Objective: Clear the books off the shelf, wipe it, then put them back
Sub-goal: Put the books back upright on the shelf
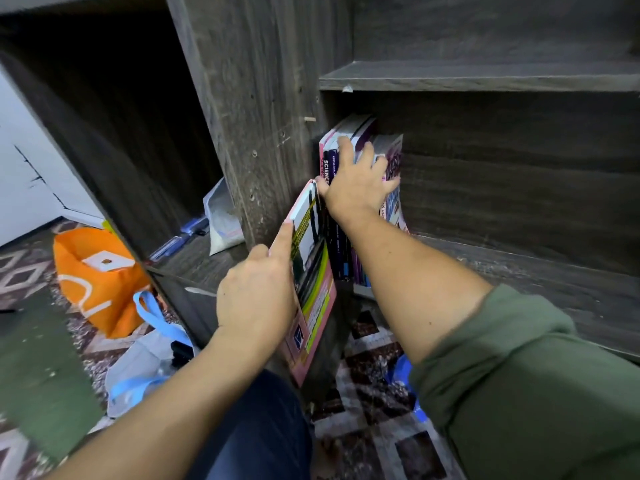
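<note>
A short row of books (pixel 349 188) stands at the left end of the shelf (pixel 540 271), centre frame, against the upright panel (pixel 242 133). The right hand (pixel 356 183) spreads its fingers over their tops and spines, pressing them. The left hand (pixel 258 296) grips a pink-edged book (pixel 311 271) beside the row, forefinger straight along its edge. Whether books are leaving or returning cannot be told, and no cloth shows. An orange bag (pixel 97 282) sits lower left.

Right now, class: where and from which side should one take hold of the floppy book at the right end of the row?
Grip the floppy book at its spine edge, from the open front: it sags rightward unsupported while the right hand braces the row.
</note>
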Demonstrator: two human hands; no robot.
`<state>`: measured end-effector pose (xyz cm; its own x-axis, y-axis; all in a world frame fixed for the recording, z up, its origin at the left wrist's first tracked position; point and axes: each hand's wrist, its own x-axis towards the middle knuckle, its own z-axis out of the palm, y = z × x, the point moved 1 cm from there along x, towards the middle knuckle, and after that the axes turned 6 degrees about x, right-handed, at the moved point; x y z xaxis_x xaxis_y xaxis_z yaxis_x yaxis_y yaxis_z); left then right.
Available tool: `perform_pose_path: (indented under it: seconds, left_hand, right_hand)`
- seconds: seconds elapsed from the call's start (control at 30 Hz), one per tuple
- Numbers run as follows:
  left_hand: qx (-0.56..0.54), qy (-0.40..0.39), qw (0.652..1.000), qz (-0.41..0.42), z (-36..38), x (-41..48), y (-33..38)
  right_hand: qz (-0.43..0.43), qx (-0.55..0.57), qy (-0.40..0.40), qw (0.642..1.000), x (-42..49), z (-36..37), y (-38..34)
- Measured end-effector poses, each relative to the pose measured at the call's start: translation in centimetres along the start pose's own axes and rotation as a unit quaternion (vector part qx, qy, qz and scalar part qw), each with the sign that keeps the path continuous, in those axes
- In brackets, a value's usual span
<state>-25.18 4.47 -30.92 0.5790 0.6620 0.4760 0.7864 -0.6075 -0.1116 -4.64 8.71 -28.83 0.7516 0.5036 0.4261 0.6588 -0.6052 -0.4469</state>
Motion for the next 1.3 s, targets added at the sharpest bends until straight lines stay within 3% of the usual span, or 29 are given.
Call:
perform_pose_path:
  seconds: [0.47, 0.63, 0.9, 1.07, 1.17, 1.23, 1.3]
  left_hand:
    - [-0.005, 0.026, 1.0, -0.006, -2.0, 4.4, 1.7]
    - [0.001, 0.03, 0.999, 0.017, -3.7, 8.2, 4.7]
    - [-0.025, 0.13, 0.99, 0.042, -5.7, 14.4, 4.6]
    - [-0.038, 0.061, 0.996, 0.062, 0.6, 14.5, 6.4]
    - [-0.168, 0.166, 0.97, 0.054, 2.8, 15.2, 6.2]
    - [-0.234, 0.274, 0.93, 0.068, 3.8, 14.7, 6.4]
    - [-0.255, 0.3, 0.918, 0.051, 5.8, 12.2, 6.9]
  right_hand:
    - [-0.013, 0.005, 0.049, 0.999, 0.0, -1.1, 2.8]
    - [-0.015, 0.02, 0.03, 0.999, 0.1, -1.9, 3.6]
    - [-0.022, 0.017, 0.022, 0.999, 0.4, -2.1, 4.5]
    - [-0.048, 0.009, -0.011, 0.999, 0.2, -2.3, 4.6]
    - [-0.131, 0.046, -0.051, 0.989, -0.3, -2.7, 5.6]
    - [-0.22, 0.12, -0.026, 0.968, -1.3, -2.8, 6.9]
    - [-0.25, 0.156, 0.022, 0.955, -2.5, -2.6, 9.0]
